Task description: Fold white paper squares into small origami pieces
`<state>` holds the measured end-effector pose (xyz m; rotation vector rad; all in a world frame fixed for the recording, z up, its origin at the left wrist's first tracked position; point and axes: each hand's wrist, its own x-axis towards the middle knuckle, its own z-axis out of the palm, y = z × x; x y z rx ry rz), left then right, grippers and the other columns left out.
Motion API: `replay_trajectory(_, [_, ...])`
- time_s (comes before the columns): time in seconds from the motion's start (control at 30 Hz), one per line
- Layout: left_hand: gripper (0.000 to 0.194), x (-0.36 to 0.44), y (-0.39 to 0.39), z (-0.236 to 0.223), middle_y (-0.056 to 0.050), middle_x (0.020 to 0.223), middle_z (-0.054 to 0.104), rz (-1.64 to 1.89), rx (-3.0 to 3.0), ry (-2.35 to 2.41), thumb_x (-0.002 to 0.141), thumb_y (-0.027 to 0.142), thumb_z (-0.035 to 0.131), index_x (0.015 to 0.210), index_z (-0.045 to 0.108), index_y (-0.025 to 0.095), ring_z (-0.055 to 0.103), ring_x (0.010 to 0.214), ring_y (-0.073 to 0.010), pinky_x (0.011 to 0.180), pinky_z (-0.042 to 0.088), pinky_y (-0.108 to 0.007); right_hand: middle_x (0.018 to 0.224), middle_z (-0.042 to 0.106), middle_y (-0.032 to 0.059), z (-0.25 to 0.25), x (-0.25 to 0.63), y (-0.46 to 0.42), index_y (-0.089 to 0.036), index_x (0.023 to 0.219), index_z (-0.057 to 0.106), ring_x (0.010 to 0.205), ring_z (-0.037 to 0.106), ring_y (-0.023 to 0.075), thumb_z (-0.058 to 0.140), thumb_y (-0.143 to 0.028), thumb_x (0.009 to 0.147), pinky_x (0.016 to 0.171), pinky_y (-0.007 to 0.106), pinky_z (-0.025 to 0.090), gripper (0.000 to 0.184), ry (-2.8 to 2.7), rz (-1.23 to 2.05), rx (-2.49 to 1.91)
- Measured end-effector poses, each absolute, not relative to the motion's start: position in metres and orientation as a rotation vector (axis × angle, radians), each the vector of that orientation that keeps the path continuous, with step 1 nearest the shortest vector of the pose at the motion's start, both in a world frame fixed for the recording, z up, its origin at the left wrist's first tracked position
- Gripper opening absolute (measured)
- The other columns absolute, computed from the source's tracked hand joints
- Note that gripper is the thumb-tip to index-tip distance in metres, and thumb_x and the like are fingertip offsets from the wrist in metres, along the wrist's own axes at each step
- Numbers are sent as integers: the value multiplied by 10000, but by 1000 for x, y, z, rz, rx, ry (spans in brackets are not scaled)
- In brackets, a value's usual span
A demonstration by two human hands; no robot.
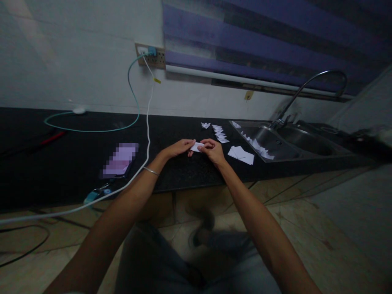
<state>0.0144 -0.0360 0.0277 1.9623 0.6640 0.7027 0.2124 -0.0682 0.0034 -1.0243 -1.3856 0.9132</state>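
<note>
A small piece of white folded paper (pixel 196 147) is held between my two hands, just above the dark counter's front part. My left hand (pixel 181 148) pinches its left end between thumb and fingers. Its right end is gripped by my right hand (pixel 212 151), with the thumb on the near face and the fingers curled behind. To the right lies a stack of flat white paper sheets (pixel 241 154). Behind my right hand stand a row of small folded paper boats (pixel 219 134) and a single paper boat (pixel 206 125).
More folded papers (pixel 259 147) line the left rim of the steel sink (pixel 301 141), under a curved faucet (pixel 315 77). A phone (pixel 120 160) lies left on the black counter (pixel 174 175). A white cable (pixel 148 126) crosses my left forearm from the wall socket (pixel 157 59).
</note>
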Motion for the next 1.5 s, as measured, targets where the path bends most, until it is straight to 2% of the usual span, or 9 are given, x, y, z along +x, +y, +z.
replay_trajectory(0.4, [433, 13, -28, 14, 4, 601, 600, 775, 2042, 646, 993, 523, 465, 799, 581, 154, 542, 546, -105, 556, 395, -207, 648, 669, -44, 2, 212, -68, -189, 900, 701, 624, 600, 135, 870, -323, 577, 698, 287, 481, 389, -1342, 960, -956])
replay_trajectory(0.5, [449, 14, -29, 15, 10, 591, 584, 808, 2055, 622, 991, 537, 459, 777, 563, 157, 524, 531, -96, 550, 388, -201, 688, 690, -25, 3, 212, -67, -181, 888, 719, 648, 604, 136, 861, -360, 601, 691, 279, 475, 367, -1351, 984, -965])
replay_trajectory(0.67, [496, 15, -30, 14, 10, 595, 576, 796, 2093, 599, 969, 591, 460, 790, 590, 146, 512, 526, -98, 526, 373, -198, 764, 736, 33, 2, 211, -66, -168, 822, 770, 707, 627, 167, 783, -489, 716, 698, 297, 479, 337, -1478, 943, -978])
replay_trajectory(0.9, [539, 14, -33, 16, 24, 557, 527, 708, 2125, 640, 978, 619, 408, 814, 619, 150, 450, 484, -94, 501, 330, -206, 762, 764, 57, -3, 213, -65, -161, 789, 799, 674, 644, 184, 824, -473, 691, 684, 320, 477, 328, -1449, 924, -980])
replay_trajectory(1.03, [540, 13, -33, 17, 30, 564, 476, 649, 2113, 679, 946, 643, 455, 731, 571, 162, 401, 472, -88, 480, 291, -216, 741, 757, 48, -3, 214, -64, -165, 779, 802, 658, 630, 175, 825, -457, 687, 677, 318, 471, 308, -1423, 900, -991])
replay_trajectory(1.27, [557, 14, -33, 19, 10, 596, 485, 644, 2177, 644, 945, 647, 446, 667, 521, 171, 415, 519, -101, 520, 317, -233, 721, 740, 53, -1, 215, -63, -162, 779, 788, 664, 624, 184, 812, -508, 662, 650, 316, 480, 366, -1457, 860, -1030])
replay_trajectory(1.5, [546, 13, -25, 12, 12, 604, 474, 698, 2118, 655, 954, 646, 419, 733, 570, 170, 418, 543, -112, 524, 322, -230, 797, 759, 52, -7, 215, -61, -178, 829, 790, 728, 657, 200, 758, -495, 746, 702, 326, 502, 330, -1646, 838, -1011])
